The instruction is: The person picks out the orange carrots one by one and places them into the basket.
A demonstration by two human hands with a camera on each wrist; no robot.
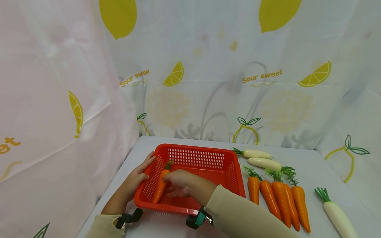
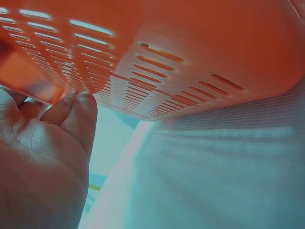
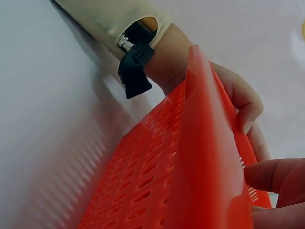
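Note:
In the head view, a red perforated basket (image 1: 193,210) has one orange carrot (image 1: 161,186) lying along the inside of its left wall, leafy end away. The left hand (image 1: 132,181) grips the basket's left rim; in the left wrist view that hand (image 2: 47,143) has its fingertips at the perforated side. Reaching over the near rim, the right hand (image 1: 184,185) touches the carrot's right side with its thumb, the other fingers low beside it and partly hidden. The right wrist view has this hand (image 3: 281,191) behind the red rim (image 3: 209,143), with the left hand (image 3: 240,98) beyond.
Several carrots (image 1: 279,198) lie side by side right of the basket. Behind them are two white radishes (image 1: 257,154) (image 1: 265,163), and a third radish (image 1: 339,216) lies at the far right. Printed cloth (image 1: 208,99) stands around the white tabletop (image 1: 312,165).

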